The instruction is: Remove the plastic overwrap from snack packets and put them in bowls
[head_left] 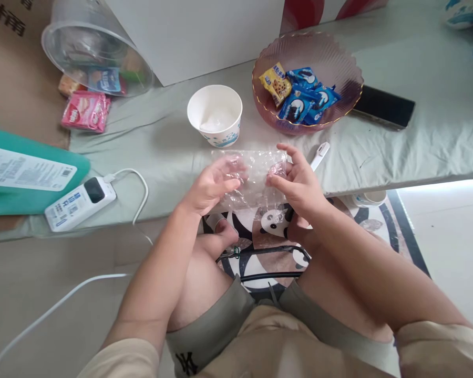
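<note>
A clear plastic bag [254, 176] is stretched between my two hands over the front edge of the cloth-covered surface. My left hand [215, 184] grips its left side, thumb on the front and fingers behind the film. On the other side my right hand [295, 181] pinches the bag between thumb and fingers. I see nothing inside the bag. Just beyond it stands a white paper cup [216, 115] with blue print, something pale at its bottom. A white utility knife [320, 156] lies right of my right hand.
Wrapped snacks fill part of a pink glass bowl [307, 121]; a black phone [386, 106] lies beside it. At left are a tipped clear plastic tub [94, 47], a pink packet [85, 111], a green bottle [27, 168] and a white power bank [81, 203] with a cable.
</note>
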### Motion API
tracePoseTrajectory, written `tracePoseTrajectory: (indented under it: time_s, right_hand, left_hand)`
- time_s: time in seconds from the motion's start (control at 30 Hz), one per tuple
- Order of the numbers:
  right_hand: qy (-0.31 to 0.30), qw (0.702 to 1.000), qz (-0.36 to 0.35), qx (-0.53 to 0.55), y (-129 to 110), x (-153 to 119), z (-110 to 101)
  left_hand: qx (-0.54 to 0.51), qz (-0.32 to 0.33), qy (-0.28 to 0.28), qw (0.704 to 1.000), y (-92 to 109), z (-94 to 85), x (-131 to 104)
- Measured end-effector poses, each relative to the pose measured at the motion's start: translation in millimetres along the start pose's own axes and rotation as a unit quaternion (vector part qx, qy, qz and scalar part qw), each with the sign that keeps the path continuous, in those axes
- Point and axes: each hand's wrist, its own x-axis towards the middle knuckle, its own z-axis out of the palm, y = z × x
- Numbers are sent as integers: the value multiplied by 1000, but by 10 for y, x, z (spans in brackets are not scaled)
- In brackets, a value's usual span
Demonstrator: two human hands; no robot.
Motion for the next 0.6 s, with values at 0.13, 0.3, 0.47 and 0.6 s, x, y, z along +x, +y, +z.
tracePoseTrajectory:
  time_s: [0.13, 0.3, 0.47, 0.6]
  right_hand:
    - [-48, 999, 22, -1, -48, -4, 4]
    - [-81, 995, 53, -31, -46, -32, -38]
    - [-50, 999, 6, 17, -48, -19, -90]
    - [-83, 995, 41, 26, -66, -10, -123]
  left_hand:
    - [-19, -60, 20, 998, 66, 99, -25]
    - [-6, -94, 21, 995, 114, 84, -24]
    - [-97, -50, 28, 994, 163, 16, -10]
    - [-83, -29, 24, 996, 129, -49, 22]
